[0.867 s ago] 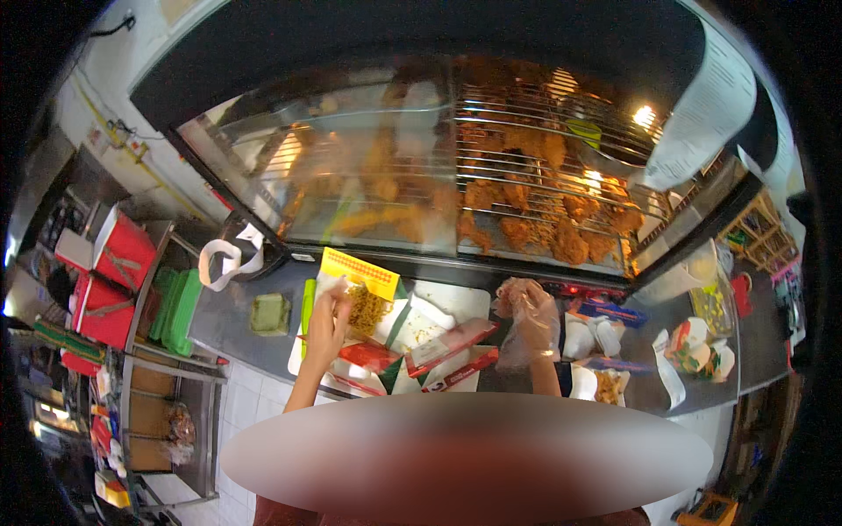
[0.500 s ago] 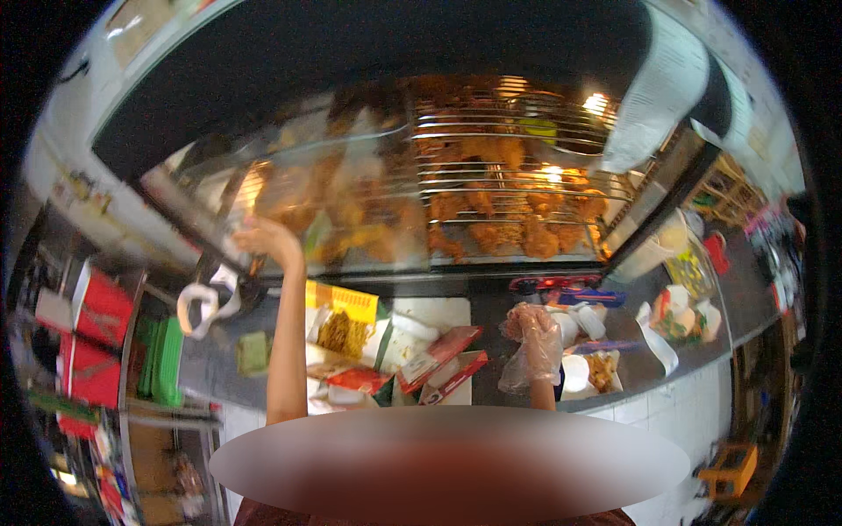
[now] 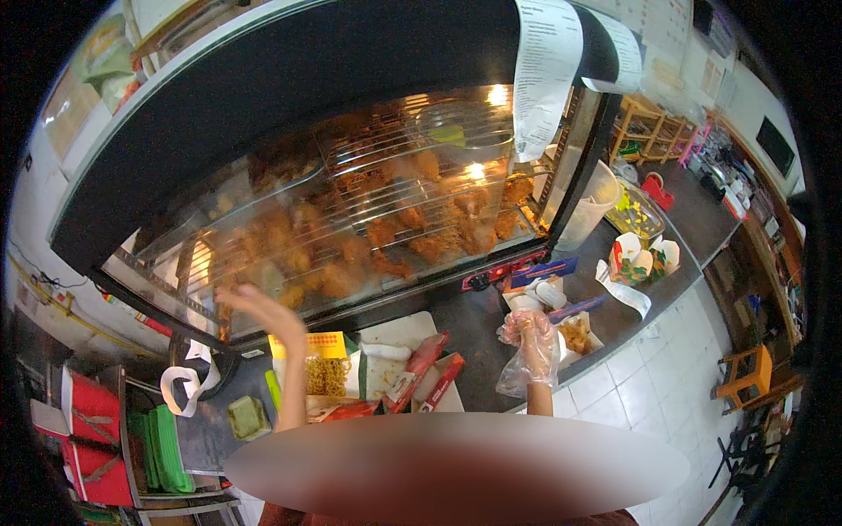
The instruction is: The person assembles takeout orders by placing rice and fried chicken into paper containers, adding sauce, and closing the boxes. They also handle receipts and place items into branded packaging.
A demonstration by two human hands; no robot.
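Head view: fried chicken [image 3: 384, 235] lies toward two o'clock from our nearer left grip [image 3: 257, 308], outstretched; our right grip [image 3: 526, 330], gloved, we can't tell.

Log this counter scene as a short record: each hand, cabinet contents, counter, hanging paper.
Left hand: raised, open, before the black-topped glass cabinet
Right hand: in a clear plastic glove, near brown food in a white carton; grip unclear
Cabinet contents: golden-brown fried pieces
Counter: yellow curly noodles, red-and-white cardboard packaging
Hanging paper: long white strip over the cabinet's front
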